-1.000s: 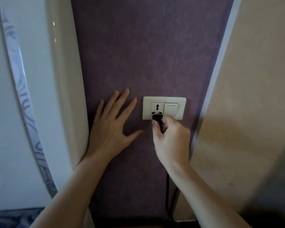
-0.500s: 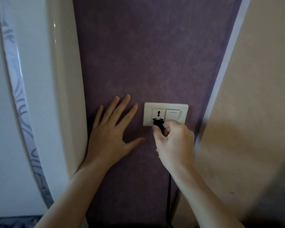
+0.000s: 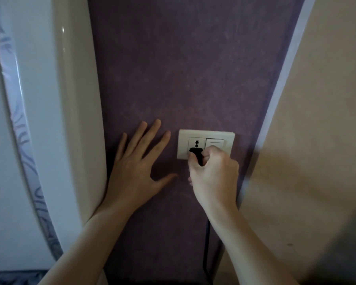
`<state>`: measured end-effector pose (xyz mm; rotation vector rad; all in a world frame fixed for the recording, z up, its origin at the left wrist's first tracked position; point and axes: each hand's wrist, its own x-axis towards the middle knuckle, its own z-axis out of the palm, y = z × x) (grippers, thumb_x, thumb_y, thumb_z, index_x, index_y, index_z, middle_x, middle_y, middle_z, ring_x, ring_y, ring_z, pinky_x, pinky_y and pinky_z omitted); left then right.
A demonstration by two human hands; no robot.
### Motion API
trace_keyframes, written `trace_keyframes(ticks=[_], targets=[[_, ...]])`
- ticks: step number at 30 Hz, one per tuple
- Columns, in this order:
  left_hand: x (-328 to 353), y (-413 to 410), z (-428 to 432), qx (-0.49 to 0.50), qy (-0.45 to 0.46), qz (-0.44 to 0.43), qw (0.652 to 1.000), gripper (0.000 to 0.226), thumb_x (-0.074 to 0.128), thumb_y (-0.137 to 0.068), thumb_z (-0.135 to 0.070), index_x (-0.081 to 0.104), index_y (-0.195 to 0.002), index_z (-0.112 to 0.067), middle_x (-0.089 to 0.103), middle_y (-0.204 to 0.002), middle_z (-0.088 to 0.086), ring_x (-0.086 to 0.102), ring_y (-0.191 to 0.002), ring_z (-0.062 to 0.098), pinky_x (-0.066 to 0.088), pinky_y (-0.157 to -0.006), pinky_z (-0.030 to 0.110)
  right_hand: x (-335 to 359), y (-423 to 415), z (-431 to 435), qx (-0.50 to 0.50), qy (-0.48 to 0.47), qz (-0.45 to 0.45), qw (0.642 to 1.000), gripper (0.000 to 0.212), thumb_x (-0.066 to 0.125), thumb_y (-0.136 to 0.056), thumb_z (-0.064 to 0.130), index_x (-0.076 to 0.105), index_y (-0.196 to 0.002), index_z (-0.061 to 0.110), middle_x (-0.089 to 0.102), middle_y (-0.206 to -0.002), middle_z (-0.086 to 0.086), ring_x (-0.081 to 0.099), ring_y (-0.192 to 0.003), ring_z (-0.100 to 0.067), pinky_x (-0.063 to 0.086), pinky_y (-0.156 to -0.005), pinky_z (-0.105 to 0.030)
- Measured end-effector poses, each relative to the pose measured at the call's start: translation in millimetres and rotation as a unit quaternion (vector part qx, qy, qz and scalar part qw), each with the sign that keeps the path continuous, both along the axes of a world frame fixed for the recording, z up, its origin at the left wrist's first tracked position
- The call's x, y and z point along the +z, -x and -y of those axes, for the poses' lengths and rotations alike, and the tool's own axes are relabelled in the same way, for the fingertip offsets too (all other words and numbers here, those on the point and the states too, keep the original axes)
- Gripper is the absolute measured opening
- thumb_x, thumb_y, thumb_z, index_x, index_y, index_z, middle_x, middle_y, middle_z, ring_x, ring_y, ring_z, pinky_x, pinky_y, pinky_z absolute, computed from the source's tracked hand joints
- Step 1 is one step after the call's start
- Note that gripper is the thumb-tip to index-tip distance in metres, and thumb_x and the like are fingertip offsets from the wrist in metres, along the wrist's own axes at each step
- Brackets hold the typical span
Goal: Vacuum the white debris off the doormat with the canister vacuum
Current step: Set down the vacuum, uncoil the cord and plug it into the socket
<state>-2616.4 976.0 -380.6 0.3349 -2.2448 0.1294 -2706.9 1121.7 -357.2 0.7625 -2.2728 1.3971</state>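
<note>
A white wall socket plate [image 3: 230, 135] with a switch sits on the purple wall. My right hand [image 3: 214, 173] grips a black plug [image 3: 196, 153] held at the socket's lower holes. Its black cord [image 3: 206, 249] hangs down the wall below my wrist. My left hand [image 3: 138, 167] lies flat with spread fingers on the purple wall, just left of the socket. The doormat, the debris and the vacuum itself are out of view.
A glossy cream, rounded appliance edge [image 3: 78, 120] with a patterned strip stands at the left. A beige wall [image 3: 317, 140] runs down the right, past a pale corner trim [image 3: 280, 83]. Dark floor shows at the bottom left.
The view has drifted, so socket and hands sit slightly lower in frame. My right hand keeps its grip on the plug at the socket; my left hand stays flat.
</note>
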Motion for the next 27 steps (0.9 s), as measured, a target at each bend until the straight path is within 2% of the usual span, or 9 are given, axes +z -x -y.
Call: trace_keyframes(ticks=[2, 5, 7, 10, 12, 14, 17, 22, 27], targets=[[0, 0, 0, -0.001, -0.001, 0.003, 1.000, 0.090, 0.057, -0.078, -0.066, 0.027, -0.156, -0.032, 0.007, -0.167, -0.009, 0.003, -0.155, 0.017, 0.008, -0.123, 0.052, 6, -5, -10, -0.013, -0.055, -0.038, 0.998, 0.034, 0.067, -0.091, 0.039, 0.055, -0.071, 0.015, 0.060, -0.056, 0.004, 0.062, -0.055, -0.020, 0.047, -0.059, -0.030], [-1, 2, 0, -0.005, 0.001, -0.001, 1.000, 0.090, 0.056, -0.078, -0.067, 0.027, -0.156, -0.031, 0.006, -0.167, -0.008, 0.003, -0.155, 0.018, 0.008, -0.123, 0.054, 14, -10, -17, -0.031, -0.084, -0.096, 0.991, 0.049, 0.071, -0.090, 0.031, 0.038, -0.056, 0.019, 0.042, -0.045, 0.008, 0.041, -0.039, -0.012, 0.028, -0.046, -0.024], [-2, 3, 1, -0.002, 0.006, 0.002, 1.000, 0.091, 0.056, -0.079, -0.066, 0.026, -0.157, -0.030, 0.005, -0.168, -0.007, 0.002, -0.155, 0.019, 0.005, -0.123, 0.052, 18, -11, -14, -0.037, -0.086, -0.120, 0.988, 0.058, 0.074, -0.088, 0.023, 0.026, -0.055, 0.023, 0.029, -0.045, 0.012, 0.028, -0.038, -0.012, 0.026, -0.049, -0.023], [-3, 3, 2, 0.008, 0.014, 0.011, 1.000, 0.093, 0.055, -0.078, -0.067, 0.023, -0.157, -0.030, 0.002, -0.168, -0.007, 0.001, -0.155, 0.019, 0.001, -0.123, 0.049, 19, -13, -9, -0.034, -0.083, -0.113, 0.990, 0.064, 0.073, -0.089, 0.017, 0.018, -0.057, 0.026, 0.029, -0.049, 0.010, 0.022, -0.042, -0.010, 0.027, -0.052, -0.026], [-2, 3, 1, 0.014, 0.019, 0.015, 1.000, 0.094, 0.057, -0.077, -0.066, 0.023, -0.157, -0.029, 0.002, -0.168, -0.007, 0.000, -0.155, 0.019, 0.002, -0.123, 0.050, 19, -12, -12, -0.023, -0.098, -0.090, 0.991, 0.061, 0.068, -0.093, 0.019, 0.019, -0.058, 0.024, 0.028, -0.051, 0.010, 0.019, -0.044, -0.007, 0.020, -0.049, -0.025], [1, 0, -1, 0.020, 0.022, 0.025, 0.999, 0.096, 0.063, -0.077, -0.064, 0.023, -0.157, -0.030, 0.001, -0.168, -0.008, 0.000, -0.155, 0.018, 0.005, -0.123, 0.051, 23, -12, -16, -0.006, -0.129, -0.054, 0.990, 0.054, 0.060, -0.099, 0.024, 0.023, -0.060, 0.022, 0.031, -0.055, 0.008, 0.021, -0.048, -0.006, 0.018, -0.048, -0.025], [7, -8, -7, 0.037, 0.020, 0.061, 0.997, 0.104, 0.073, -0.075, -0.061, 0.019, -0.158, -0.030, 0.001, -0.168, -0.006, 0.000, -0.155, 0.018, 0.010, -0.123, 0.052, 27, -10, -23, 0.011, -0.153, -0.030, 0.988, 0.047, 0.056, -0.101, 0.029, 0.029, -0.063, 0.021, 0.036, -0.060, 0.008, 0.027, -0.050, -0.008, 0.027, -0.058, -0.027], [14, -13, -21, 0.074, 0.018, 0.104, 0.992, 0.104, 0.066, -0.079, -0.064, 0.010, -0.160, -0.031, -0.008, -0.168, -0.005, -0.007, -0.155, 0.018, 0.011, -0.123, 0.049, 29, -4, -32, 0.048, -0.168, -0.024, 0.984, 0.029, 0.054, -0.100, 0.038, 0.043, -0.081, 0.018, 0.042, -0.070, 0.007, 0.047, -0.069, -0.023, 0.035, -0.064, -0.032], [24, -14, -43, 0.104, -0.020, 0.118, 0.987, 0.099, 0.070, -0.080, -0.048, 0.015, -0.160, -0.028, 0.003, -0.168, 0.000, 0.003, -0.155, 0.023, 0.026, -0.119, 0.052, 37, 4, -49, 0.102, -0.229, -0.029, 0.968, 0.036, 0.048, -0.099, 0.055, 0.054, -0.095, 0.020, 0.063, -0.088, 0.001, 0.067, -0.087, -0.030, 0.046, -0.066, -0.037]])
